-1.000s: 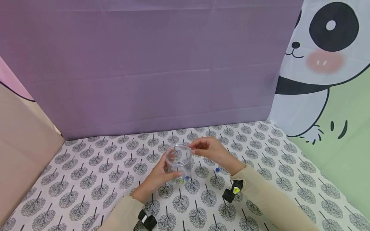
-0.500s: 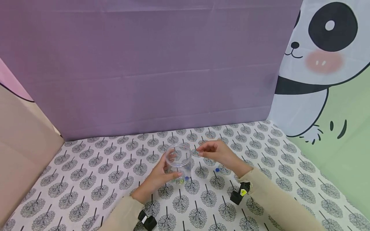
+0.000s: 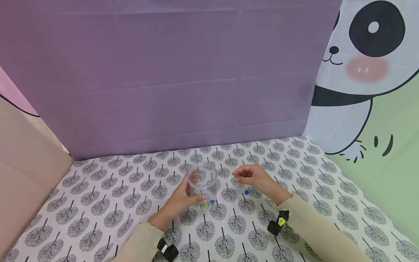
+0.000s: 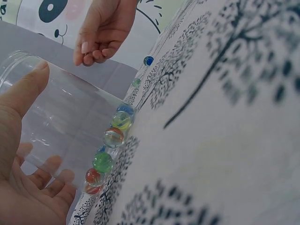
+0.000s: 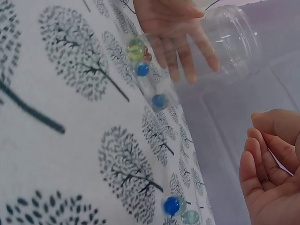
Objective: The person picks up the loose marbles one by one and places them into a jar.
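Note:
My left hand [image 3: 188,194] grips a clear plastic jar [image 3: 209,184] round its side, thumb in front and fingers behind. The jar stands upright on the cloth with its mouth uncovered. Several glass marbles lie on its bottom, among them a green marble [image 4: 102,162] and a yellow one [image 4: 121,120]. To the right of the jar, my right hand [image 3: 253,178] hovers above the cloth with loosely bent fingers; nothing shows between them. Below it a blue marble [image 5: 171,205] lies on the cloth beside a pale green marble [image 5: 191,217].
A white cloth [image 3: 131,218] printed with grey trees covers the table. Behind it hangs a purple curtain [image 3: 176,80]. A panda-printed sheet [image 3: 386,145] borders the right side and a beige sheet [image 3: 29,171] the left.
My right hand has moved away from the jar's rim, to the right and slightly down. The left hand and the jar have stayed in place.

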`<state>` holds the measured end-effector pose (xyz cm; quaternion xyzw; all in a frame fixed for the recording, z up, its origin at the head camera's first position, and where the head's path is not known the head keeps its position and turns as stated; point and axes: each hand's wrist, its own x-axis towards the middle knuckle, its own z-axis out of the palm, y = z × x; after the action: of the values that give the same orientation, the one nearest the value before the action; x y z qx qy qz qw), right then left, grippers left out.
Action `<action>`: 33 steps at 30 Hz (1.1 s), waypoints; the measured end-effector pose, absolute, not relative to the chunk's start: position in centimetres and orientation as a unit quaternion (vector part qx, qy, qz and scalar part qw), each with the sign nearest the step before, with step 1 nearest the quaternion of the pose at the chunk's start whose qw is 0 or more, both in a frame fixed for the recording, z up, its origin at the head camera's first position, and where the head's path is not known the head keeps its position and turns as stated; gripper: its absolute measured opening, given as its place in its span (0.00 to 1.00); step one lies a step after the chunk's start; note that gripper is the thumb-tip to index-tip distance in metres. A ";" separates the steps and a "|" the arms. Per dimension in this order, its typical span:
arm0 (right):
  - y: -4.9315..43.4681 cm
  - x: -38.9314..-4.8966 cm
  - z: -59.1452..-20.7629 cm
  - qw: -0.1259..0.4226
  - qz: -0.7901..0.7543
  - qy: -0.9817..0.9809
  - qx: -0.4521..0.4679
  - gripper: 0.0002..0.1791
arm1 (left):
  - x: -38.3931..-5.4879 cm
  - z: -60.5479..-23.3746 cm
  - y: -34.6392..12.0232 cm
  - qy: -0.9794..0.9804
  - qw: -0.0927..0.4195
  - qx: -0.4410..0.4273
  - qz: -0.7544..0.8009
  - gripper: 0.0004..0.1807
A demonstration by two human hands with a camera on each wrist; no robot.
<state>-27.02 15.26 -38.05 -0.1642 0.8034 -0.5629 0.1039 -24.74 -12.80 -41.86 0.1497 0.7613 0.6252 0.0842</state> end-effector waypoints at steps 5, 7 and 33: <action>15.7 -27.1 -38.7 0.102 -0.559 0.809 -0.148 0.18 | -24.6 -41.8 -12.7 0.760 0.082 0.150 0.627 0.50; 15.9 -27.2 -39.0 0.102 -0.556 0.813 -0.142 0.18 | -24.6 -41.8 -12.7 0.761 0.082 0.149 0.626 0.50; 17.3 -28.1 -40.4 0.099 -0.506 0.852 -0.094 0.13 | -24.6 -41.9 -12.9 0.762 0.085 0.153 0.623 0.50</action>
<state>-28.11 17.30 -40.40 -0.0943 0.8517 -0.5060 0.0986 -24.55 -12.91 -41.86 0.1530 0.7621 0.6234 0.0845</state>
